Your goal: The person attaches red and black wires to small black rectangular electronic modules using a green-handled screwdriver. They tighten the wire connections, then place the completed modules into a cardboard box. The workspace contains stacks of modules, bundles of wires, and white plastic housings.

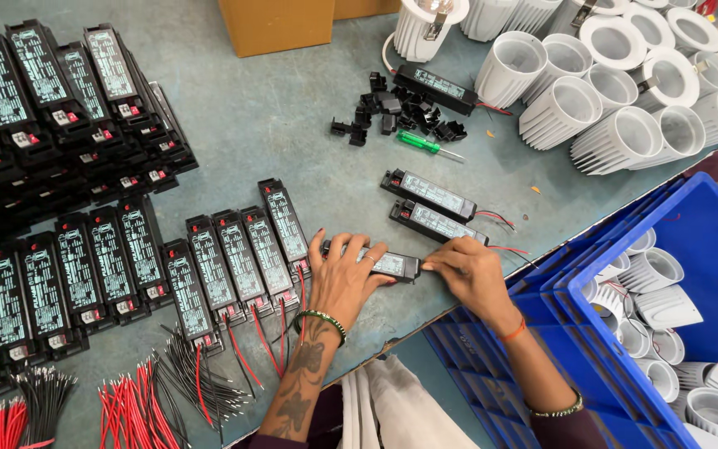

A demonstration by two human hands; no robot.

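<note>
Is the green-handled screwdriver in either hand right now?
No. The green-handled screwdriver lies on the table, apart from both hands; the left hand and right hand hold a black driver box.

Two hands, left hand (pixel 344 278) and right hand (pixel 469 274), hold one black box (pixel 392 265). Two more black boxes (pixel 428 193) lie near. There is one green screwdriver (pixel 420 145) and one blue crate (pixel 708 249).
</note>
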